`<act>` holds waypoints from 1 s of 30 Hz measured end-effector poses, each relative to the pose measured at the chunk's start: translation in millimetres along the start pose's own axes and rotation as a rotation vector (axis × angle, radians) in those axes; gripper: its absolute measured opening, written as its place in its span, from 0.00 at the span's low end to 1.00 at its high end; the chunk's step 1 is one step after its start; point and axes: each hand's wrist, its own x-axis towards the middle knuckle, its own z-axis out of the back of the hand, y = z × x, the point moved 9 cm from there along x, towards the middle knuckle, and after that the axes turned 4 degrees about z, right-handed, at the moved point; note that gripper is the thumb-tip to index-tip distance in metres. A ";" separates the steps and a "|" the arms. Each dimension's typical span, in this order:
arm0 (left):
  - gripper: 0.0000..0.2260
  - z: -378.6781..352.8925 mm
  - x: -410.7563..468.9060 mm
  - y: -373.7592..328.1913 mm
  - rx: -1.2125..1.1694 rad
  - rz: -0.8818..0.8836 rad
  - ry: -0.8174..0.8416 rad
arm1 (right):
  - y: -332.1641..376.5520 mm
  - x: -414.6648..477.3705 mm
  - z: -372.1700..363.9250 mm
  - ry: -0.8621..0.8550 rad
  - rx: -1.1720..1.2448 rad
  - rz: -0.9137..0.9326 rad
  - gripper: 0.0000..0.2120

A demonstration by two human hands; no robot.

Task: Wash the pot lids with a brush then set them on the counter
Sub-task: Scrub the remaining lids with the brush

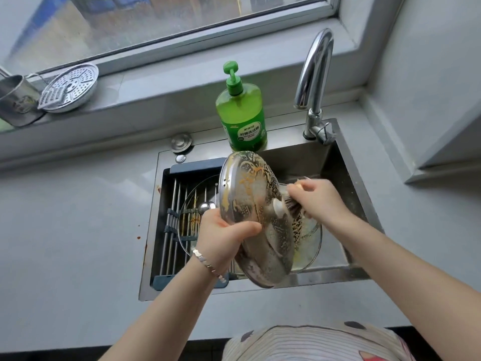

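A steel pot lid [256, 204], smeared with orange residue and suds, is held tilted on edge above the sink [335, 162]. My left hand [221, 235] grips its left rim. My right hand [317, 201] holds a dark-bristled brush [292, 204], whose bristles press against the lid near its knob. Under the steel lid, a glass lid [309, 246] lies in the basin. Another glass lid [192, 204] with a metal knob rests on the drying rack [171, 220] at the sink's left side.
A green pump bottle of dish soap [243, 118] stands behind the sink, beside the chrome tap [313, 82]. On the windowsill at left sit a perforated steamer plate [70, 87] and a metal cup [14, 100]. Grey counter [70, 230] surrounds the sink.
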 end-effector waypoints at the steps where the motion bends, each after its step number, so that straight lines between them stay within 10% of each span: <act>1: 0.08 1.9 0.5 4.8 -0.037 0.019 -0.006 | -9.8 -3.7 0.7 0.000 0.117 -0.068 0.14; 8: 0.08 -19.7 2.5 22.3 -0.045 0.099 -0.003 | 25.0 -34.9 5.4 -0.127 -0.498 0.265 0.08; 15: 0.09 -8.1 26.9 39.2 -0.140 0.223 -0.093 | -63.3 11.3 31.7 -0.113 -0.005 -0.218 0.22; 19: 0.11 -18.4 38.6 47.9 -0.174 0.282 -0.045 | -58.7 10.1 21.5 -0.031 0.267 -0.150 0.17; 26: 0.12 -37.2 49.0 71.2 -0.162 0.444 0.096 | -43.3 20.8 22.0 0.025 -0.028 0.044 0.16; 30: 0.22 -10.8 61.5 87.9 0.336 0.465 -0.025 | -43.4 38.1 9.8 0.065 -0.254 0.117 0.20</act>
